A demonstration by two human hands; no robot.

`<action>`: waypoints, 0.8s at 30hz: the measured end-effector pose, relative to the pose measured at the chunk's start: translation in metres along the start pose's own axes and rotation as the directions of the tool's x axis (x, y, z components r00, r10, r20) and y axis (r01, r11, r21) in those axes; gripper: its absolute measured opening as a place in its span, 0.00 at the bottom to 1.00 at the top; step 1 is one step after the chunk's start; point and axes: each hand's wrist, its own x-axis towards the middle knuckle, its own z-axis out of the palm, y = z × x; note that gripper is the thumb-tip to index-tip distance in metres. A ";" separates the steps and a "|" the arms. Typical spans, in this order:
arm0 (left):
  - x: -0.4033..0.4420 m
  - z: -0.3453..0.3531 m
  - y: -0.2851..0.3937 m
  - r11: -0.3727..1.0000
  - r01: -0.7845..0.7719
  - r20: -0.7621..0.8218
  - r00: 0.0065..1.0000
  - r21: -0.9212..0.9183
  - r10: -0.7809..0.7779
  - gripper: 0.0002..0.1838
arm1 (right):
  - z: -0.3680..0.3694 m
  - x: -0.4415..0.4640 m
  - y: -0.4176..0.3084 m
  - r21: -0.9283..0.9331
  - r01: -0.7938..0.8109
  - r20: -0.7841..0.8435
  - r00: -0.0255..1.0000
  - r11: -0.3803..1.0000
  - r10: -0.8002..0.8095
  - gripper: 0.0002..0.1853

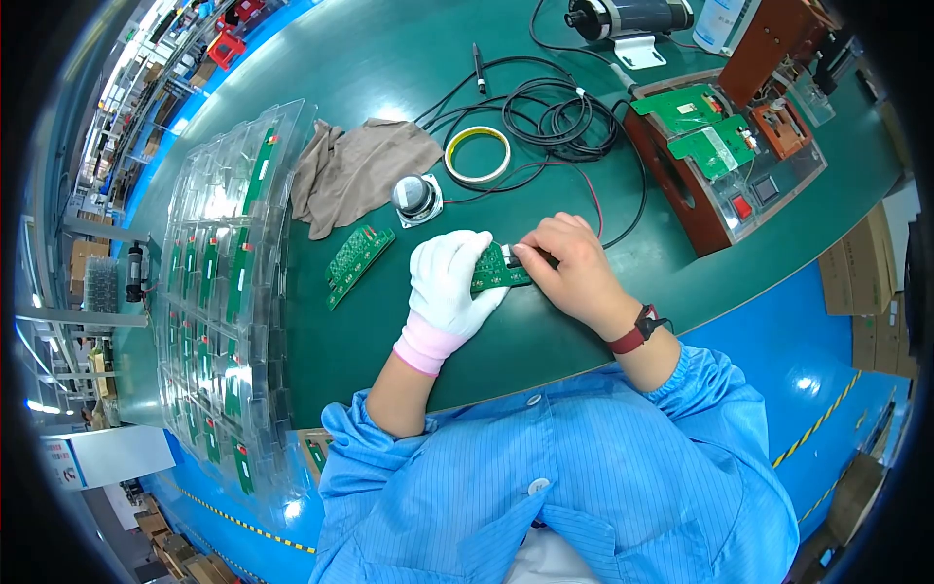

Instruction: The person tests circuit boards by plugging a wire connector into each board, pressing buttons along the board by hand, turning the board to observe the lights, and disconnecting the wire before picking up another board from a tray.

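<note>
A green circuit board [489, 270] is held over the bench by my left hand [448, 282], which wears a white glove with a pink cuff. Its fingers are closed on the board's left part. My bare right hand [571, 265], with a dark red watch band at the wrist, pinches at the board's right end. By its fingertips shows a small white and dark part [510, 255]; the fingers hide most of it. To the left, green circuit boards [357, 261] lie close together on the bench. Behind my left hand sits a round black speaker-like part [415, 198] on a square metal plate.
Clear plastic trays [222, 292] with several boards stand at the left. A brown cloth [360, 170], a tape roll [477, 155], coiled black cable [574, 122] and a pen [479, 68] lie behind. A test box [696, 200] with green boards stands at the right.
</note>
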 end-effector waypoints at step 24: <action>-0.022 -0.024 -0.047 0.480 0.582 0.245 0.766 -0.656 -0.594 0.11 | 0.005 0.000 0.010 0.076 0.021 -0.065 0.998 0.997 -0.016 0.06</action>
